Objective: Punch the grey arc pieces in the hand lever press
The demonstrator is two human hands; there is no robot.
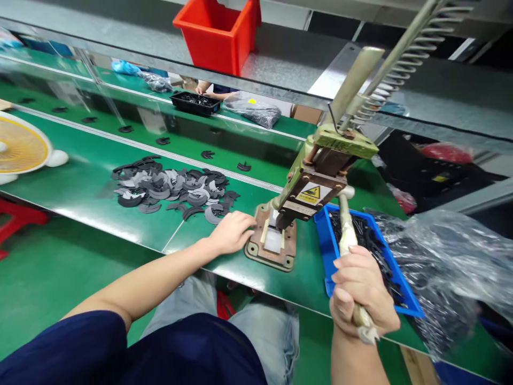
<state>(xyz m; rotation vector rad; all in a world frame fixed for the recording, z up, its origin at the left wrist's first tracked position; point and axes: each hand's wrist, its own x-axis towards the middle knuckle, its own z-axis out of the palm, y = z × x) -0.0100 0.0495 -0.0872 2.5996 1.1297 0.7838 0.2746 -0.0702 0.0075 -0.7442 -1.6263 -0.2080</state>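
Observation:
My right hand [363,291] is wrapped round the taped lever handle [348,230] of a green hand press [306,187]. The handle points down toward me. Beside the left edge of the press's base plate [260,260], my left hand [233,233] rests with fingers loosely bent and slightly apart; nothing shows in it. A pale block [273,240] sits on the base under the press head, with a small dark piece at the head's lower end. Left of my left hand lies a heap of curved black and grey pieces [172,187].
A blue bin [328,256] of black parts stands right of the press, beside clear plastic bags [452,256]. Behind runs a green conveyor [184,155] with spaced black pieces. A red bin [212,37] sits on the shelf above. A fan [24,141] stands left. Another person's hands [204,88] work beyond.

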